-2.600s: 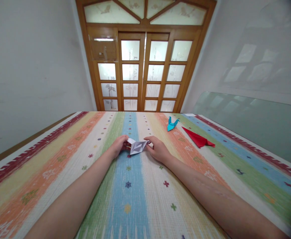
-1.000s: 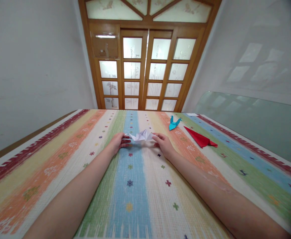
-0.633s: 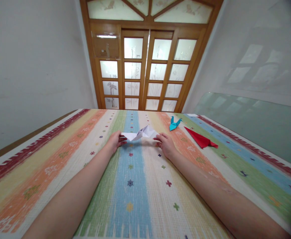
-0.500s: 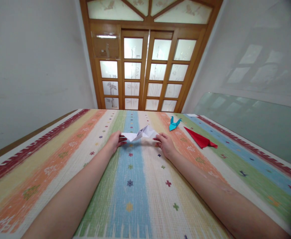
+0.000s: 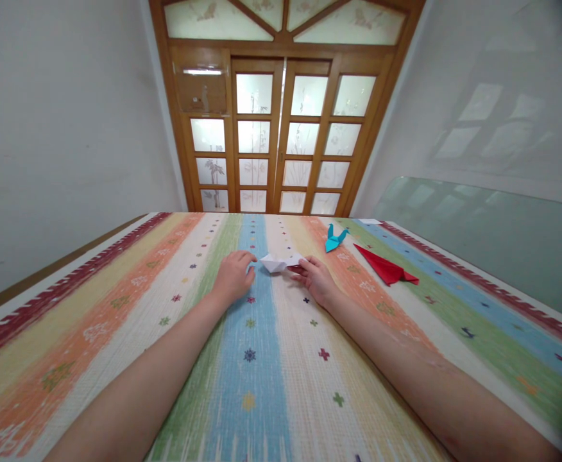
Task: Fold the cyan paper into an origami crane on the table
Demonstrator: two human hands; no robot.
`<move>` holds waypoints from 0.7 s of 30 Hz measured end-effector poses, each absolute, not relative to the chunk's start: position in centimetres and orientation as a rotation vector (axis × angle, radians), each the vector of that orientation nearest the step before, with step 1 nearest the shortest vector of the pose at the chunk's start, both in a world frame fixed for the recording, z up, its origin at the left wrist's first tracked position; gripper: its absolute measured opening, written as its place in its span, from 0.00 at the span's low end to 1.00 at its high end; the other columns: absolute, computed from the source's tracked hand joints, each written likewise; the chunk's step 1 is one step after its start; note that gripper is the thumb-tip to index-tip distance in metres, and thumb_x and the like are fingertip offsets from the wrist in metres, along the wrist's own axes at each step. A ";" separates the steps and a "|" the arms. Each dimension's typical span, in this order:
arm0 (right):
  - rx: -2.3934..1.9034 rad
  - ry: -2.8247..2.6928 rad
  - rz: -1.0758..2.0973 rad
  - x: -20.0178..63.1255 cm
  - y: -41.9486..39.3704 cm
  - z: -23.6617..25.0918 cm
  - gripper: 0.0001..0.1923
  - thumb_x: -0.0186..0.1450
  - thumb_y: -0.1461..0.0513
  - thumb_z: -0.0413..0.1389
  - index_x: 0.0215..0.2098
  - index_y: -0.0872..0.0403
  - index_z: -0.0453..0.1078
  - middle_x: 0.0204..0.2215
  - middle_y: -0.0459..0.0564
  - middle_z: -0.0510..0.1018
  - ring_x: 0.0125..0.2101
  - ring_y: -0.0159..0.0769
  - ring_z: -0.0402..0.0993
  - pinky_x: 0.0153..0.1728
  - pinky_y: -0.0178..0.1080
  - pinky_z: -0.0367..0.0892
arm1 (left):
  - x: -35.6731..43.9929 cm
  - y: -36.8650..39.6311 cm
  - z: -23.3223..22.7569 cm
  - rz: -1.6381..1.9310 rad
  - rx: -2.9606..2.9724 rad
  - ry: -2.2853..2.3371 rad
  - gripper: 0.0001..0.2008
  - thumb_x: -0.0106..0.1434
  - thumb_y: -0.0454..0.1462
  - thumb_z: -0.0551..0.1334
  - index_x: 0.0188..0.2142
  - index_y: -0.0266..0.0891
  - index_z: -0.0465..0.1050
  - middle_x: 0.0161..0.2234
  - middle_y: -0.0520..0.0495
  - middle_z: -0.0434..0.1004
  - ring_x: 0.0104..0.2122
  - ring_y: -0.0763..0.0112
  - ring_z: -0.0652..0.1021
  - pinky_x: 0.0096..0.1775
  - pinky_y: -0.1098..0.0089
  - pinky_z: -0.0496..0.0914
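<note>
A small white folded paper (image 5: 275, 263), its shape faceted and pointed at the left end, is held just above the blue and white stripes of the cloth. My right hand (image 5: 315, 277) pinches its right end between thumb and fingers. Just left of the paper, my left hand (image 5: 234, 276) is apart from it, the fingers curved and the thumb separate, with nothing visible between them.
Right of my hands lie a blue origami crane (image 5: 336, 239) and a red paper plane (image 5: 387, 265). A striped, patterned tablecloth (image 5: 249, 385) covers the table. Beyond its far edge stand wooden doors (image 5: 281, 141) with glass panes.
My left hand has let go of the paper's left end. The white paper now looks more compact, its left side no longer stretched out; my right hand still holds it.
</note>
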State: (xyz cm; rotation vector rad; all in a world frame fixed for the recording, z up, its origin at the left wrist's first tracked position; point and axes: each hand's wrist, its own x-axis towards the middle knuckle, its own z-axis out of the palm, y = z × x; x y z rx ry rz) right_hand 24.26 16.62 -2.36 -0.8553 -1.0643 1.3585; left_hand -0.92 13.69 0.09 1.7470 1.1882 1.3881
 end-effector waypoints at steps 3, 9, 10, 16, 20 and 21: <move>-0.808 -0.998 1.427 24.4 16.8 -2.2 0.08 0.62 0.59 0.62 0.33 0.51 0.66 0.34 0.52 0.83 0.38 0.41 0.82 0.34 0.40 0.78 | 0.0 12.5 0.9 1.304 1.900 1.099 0.10 0.54 0.30 0.67 0.35 0.44 0.79 0.49 0.42 0.76 0.59 0.53 0.66 0.66 0.56 0.49; -0.714 -0.947 1.568 24.4 16.2 -1.5 0.04 0.63 0.61 0.60 0.36 0.51 0.70 0.36 0.50 0.84 0.42 0.42 0.82 0.42 0.43 0.77 | 0.8 11.7 1.3 1.283 2.144 1.042 0.24 0.54 0.36 0.71 0.52 0.44 0.74 0.59 0.39 0.69 0.65 0.49 0.60 0.67 0.51 0.40; -0.701 -0.948 1.594 24.4 16.0 -1.3 0.04 0.63 0.61 0.59 0.36 0.51 0.71 0.37 0.51 0.84 0.43 0.43 0.81 0.42 0.44 0.77 | 0.7 11.8 1.3 1.297 2.172 1.056 0.26 0.55 0.37 0.71 0.54 0.44 0.72 0.61 0.38 0.67 0.65 0.49 0.59 0.67 0.51 0.39; -0.638 -0.980 1.738 24.3 15.2 -0.8 0.07 0.64 0.61 0.57 0.40 0.52 0.73 0.38 0.54 0.85 0.43 0.45 0.81 0.49 0.50 0.73 | -0.2 12.7 0.7 1.383 2.404 1.183 0.23 0.56 0.36 0.70 0.51 0.42 0.73 0.55 0.37 0.72 0.60 0.47 0.67 0.66 0.48 0.49; -0.613 -0.996 1.795 24.4 15.1 -0.7 0.09 0.64 0.61 0.55 0.41 0.53 0.73 0.39 0.55 0.84 0.43 0.45 0.81 0.51 0.52 0.71 | -0.3 13.1 0.4 1.374 2.493 1.209 0.16 0.56 0.34 0.68 0.45 0.43 0.73 0.47 0.41 0.76 0.53 0.51 0.72 0.59 0.51 0.63; -0.608 -0.997 1.801 24.4 15.1 -0.7 0.09 0.64 0.61 0.55 0.41 0.53 0.73 0.39 0.55 0.84 0.43 0.45 0.81 0.51 0.52 0.71 | -0.2 13.2 0.4 1.381 2.501 1.213 0.17 0.56 0.33 0.68 0.45 0.42 0.72 0.47 0.42 0.75 0.53 0.52 0.72 0.58 0.51 0.64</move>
